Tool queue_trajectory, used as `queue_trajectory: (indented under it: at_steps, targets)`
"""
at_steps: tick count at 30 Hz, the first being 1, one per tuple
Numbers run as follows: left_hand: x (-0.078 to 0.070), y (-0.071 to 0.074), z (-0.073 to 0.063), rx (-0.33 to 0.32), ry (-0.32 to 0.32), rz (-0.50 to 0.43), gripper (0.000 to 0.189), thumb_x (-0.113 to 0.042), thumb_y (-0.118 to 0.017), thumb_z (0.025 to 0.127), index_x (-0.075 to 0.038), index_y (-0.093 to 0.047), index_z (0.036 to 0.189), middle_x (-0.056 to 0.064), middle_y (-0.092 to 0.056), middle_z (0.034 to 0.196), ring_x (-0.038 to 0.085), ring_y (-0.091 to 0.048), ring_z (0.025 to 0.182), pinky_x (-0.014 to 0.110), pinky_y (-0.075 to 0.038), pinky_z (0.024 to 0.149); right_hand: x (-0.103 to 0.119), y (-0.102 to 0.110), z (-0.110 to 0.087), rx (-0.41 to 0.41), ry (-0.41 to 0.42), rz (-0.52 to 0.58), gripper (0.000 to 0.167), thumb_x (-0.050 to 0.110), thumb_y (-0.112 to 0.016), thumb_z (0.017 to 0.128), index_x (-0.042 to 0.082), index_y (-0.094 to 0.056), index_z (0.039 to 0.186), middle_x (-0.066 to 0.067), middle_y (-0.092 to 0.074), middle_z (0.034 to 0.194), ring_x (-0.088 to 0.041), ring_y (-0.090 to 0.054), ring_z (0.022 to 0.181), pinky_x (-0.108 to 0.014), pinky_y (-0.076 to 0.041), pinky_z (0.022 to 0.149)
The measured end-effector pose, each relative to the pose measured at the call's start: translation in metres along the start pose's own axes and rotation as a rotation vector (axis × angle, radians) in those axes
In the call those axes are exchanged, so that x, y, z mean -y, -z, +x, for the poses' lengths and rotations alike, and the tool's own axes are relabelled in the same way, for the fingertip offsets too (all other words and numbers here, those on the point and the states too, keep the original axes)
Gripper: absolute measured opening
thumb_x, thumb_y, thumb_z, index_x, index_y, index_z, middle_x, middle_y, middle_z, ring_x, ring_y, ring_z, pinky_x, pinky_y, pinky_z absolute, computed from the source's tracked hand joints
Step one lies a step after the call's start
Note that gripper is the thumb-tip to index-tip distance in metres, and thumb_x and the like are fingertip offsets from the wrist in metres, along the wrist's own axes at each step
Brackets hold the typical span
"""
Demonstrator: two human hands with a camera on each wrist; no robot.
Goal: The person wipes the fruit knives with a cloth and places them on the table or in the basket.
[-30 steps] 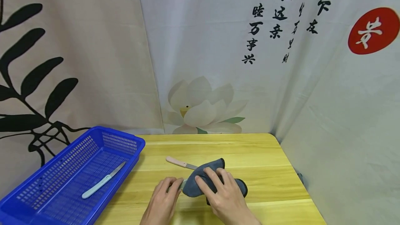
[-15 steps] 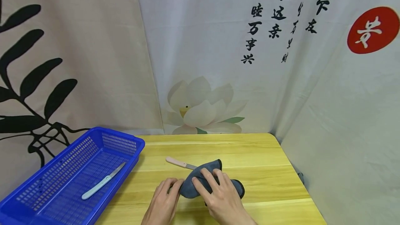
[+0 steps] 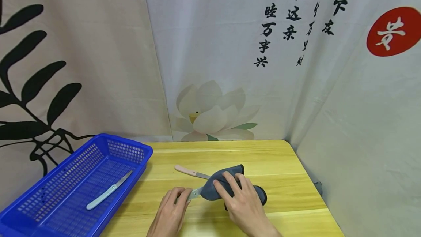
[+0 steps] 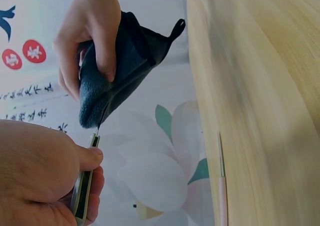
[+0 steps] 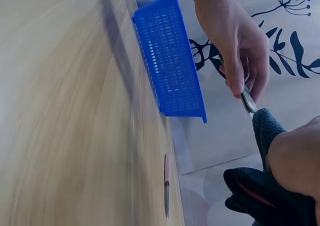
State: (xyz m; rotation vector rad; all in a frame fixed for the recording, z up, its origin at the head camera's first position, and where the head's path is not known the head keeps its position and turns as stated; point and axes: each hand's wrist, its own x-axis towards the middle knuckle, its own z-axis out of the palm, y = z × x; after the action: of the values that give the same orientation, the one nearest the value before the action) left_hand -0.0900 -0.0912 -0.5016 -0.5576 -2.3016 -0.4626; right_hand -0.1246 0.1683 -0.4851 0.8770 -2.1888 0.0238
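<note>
My left hand (image 3: 169, 209) grips the pale green handle of a folding knife (image 3: 195, 194), the blade end pointing right. My right hand (image 3: 241, 202) holds a folded blue-grey cloth (image 3: 212, 188) with black edging around the blade, so the blade is mostly hidden. In the left wrist view, the slotted knife handle (image 4: 82, 196) lies between thumb and fingers, and a black loop (image 4: 177, 30) sticks out from the cloth. Both hands work above the table. Beyond them a pink-handled knife (image 3: 185, 170) lies on the wood, its tip covered by the cloth in the head view.
At the left stands a blue plastic basket (image 3: 82, 164) with a pale-handled knife (image 3: 102, 196) inside. The wooden table (image 3: 279, 178) meets printed fabric hangings (image 3: 223, 46) at its back and right side.
The cloth in my right hand first slid left up to the knife handle, then back right, baring more of the knife near my left fingers. My left hand has barely moved.
</note>
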Motion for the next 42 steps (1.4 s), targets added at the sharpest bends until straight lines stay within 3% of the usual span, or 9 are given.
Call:
queue_trajectory:
  at_steps: [3, 7, 11, 14, 21, 37, 38, 41, 42]
  targets:
    - [0.000, 0.001, 0.000, 0.004, 0.000, -0.003, 0.045, -0.037, -0.041, 0.118, -0.010, -0.076, 0.126, 0.004, -0.072, 0.111, 0.017, -0.069, 0.098, 0.033, -0.063, 0.080, -0.005, 0.000, -0.002, 0.011, -0.008, -0.019, 0.061, 0.022, -0.018, 0.120, 0.025, -0.077, 0.137, -0.013, -0.072, 0.138, -0.036, -0.065, 0.108, -0.047, -0.064, 0.085]
    - [0.000, 0.001, 0.001, -0.009, 0.001, -0.002, 0.052, -0.039, -0.034, 0.119, -0.009, -0.076, 0.126, 0.004, -0.072, 0.111, 0.017, -0.069, 0.097, 0.033, -0.063, 0.080, -0.012, 0.000, -0.006, 0.018, -0.023, -0.038, 0.063, 0.024, -0.017, 0.120, 0.025, -0.078, 0.136, -0.014, -0.073, 0.137, -0.036, -0.064, 0.109, -0.047, -0.064, 0.087]
    - [-0.001, 0.002, 0.001, -0.007, 0.029, -0.013, 0.021, -0.021, -0.073, 0.109, -0.010, -0.078, 0.126, 0.003, -0.073, 0.111, 0.016, -0.070, 0.098, 0.032, -0.064, 0.081, -0.019, 0.001, -0.010, 0.011, -0.045, -0.034, 0.062, 0.026, -0.019, 0.120, 0.023, -0.078, 0.136, -0.015, -0.073, 0.137, -0.037, -0.064, 0.108, -0.049, -0.063, 0.086]
    - [0.001, 0.004, 0.001, -0.004, 0.045, -0.029, 0.047, -0.004, -0.094, 0.083, -0.009, -0.078, 0.128, 0.003, -0.073, 0.112, 0.016, -0.070, 0.100, 0.033, -0.066, 0.082, -0.025, 0.002, -0.013, 0.003, -0.068, -0.026, 0.060, 0.025, -0.021, 0.120, 0.021, -0.078, 0.137, -0.017, -0.073, 0.137, -0.037, -0.064, 0.106, -0.051, -0.063, 0.086]
    - [0.003, 0.005, 0.000, -0.007, 0.075, -0.023, 0.048, -0.002, -0.097, 0.082, -0.011, -0.079, 0.125, 0.002, -0.073, 0.110, 0.017, -0.071, 0.099, 0.035, -0.067, 0.082, -0.024, 0.009, -0.010, -0.064, -0.104, 0.035, 0.054, 0.023, -0.027, 0.119, 0.020, -0.077, 0.139, -0.017, -0.071, 0.138, -0.035, -0.060, 0.104, -0.053, -0.061, 0.085]
    - [-0.002, 0.001, 0.003, 0.019, -0.001, -0.035, 0.056, 0.004, -0.100, 0.076, -0.010, -0.079, 0.125, 0.003, -0.072, 0.109, 0.018, -0.069, 0.097, 0.036, -0.062, 0.083, 0.020, 0.009, 0.013, -0.047, 0.071, 0.111, 0.049, 0.022, -0.031, 0.122, 0.027, -0.077, 0.136, -0.008, -0.072, 0.138, -0.026, -0.062, 0.108, -0.039, -0.061, 0.088]
    - [-0.002, 0.002, 0.003, 0.022, -0.004, -0.037, 0.056, 0.005, -0.100, 0.076, -0.010, -0.078, 0.126, 0.003, -0.072, 0.110, 0.018, -0.069, 0.097, 0.036, -0.063, 0.083, 0.021, 0.008, 0.013, -0.040, 0.081, 0.101, 0.050, 0.021, -0.030, 0.121, 0.027, -0.077, 0.136, -0.007, -0.072, 0.138, -0.026, -0.062, 0.108, -0.039, -0.061, 0.088]
    - [-0.002, 0.001, 0.002, 0.023, -0.010, -0.035, 0.016, -0.012, -0.074, 0.110, -0.010, -0.079, 0.126, 0.003, -0.072, 0.110, 0.018, -0.070, 0.098, 0.036, -0.062, 0.083, 0.022, 0.007, 0.014, -0.034, 0.100, 0.082, 0.051, 0.020, -0.030, 0.120, 0.026, -0.077, 0.136, -0.007, -0.072, 0.137, -0.025, -0.062, 0.107, -0.039, -0.060, 0.088]
    - [-0.002, 0.000, 0.002, 0.020, -0.013, -0.033, 0.022, -0.019, -0.061, 0.118, -0.010, -0.079, 0.125, 0.003, -0.073, 0.110, 0.018, -0.070, 0.097, 0.036, -0.062, 0.082, 0.022, 0.007, 0.014, -0.029, 0.102, 0.080, 0.051, 0.020, -0.029, 0.120, 0.026, -0.077, 0.136, -0.007, -0.072, 0.137, -0.025, -0.061, 0.107, -0.038, -0.060, 0.088]
